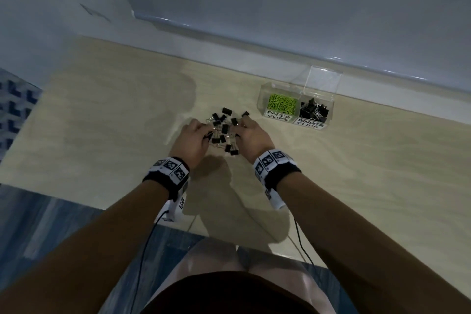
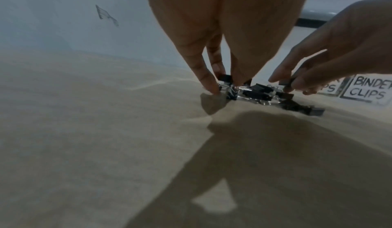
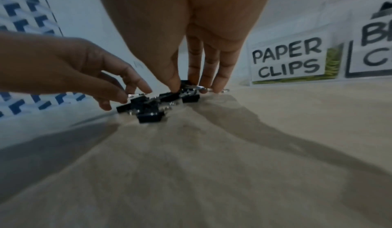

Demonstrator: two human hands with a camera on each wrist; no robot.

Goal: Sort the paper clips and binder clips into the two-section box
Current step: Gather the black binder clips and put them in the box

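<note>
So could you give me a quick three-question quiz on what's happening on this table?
1. True or false: loose paper clips lie among the pile of binder clips on the table.
2. Which section of the box holds the green paper clips: A, the one nearer the pile, or B, the farther one?
3. Fill in: both hands, the left hand and right hand, reach into the ____.

Key: 1 false; 2 A; 3 pile.
</note>
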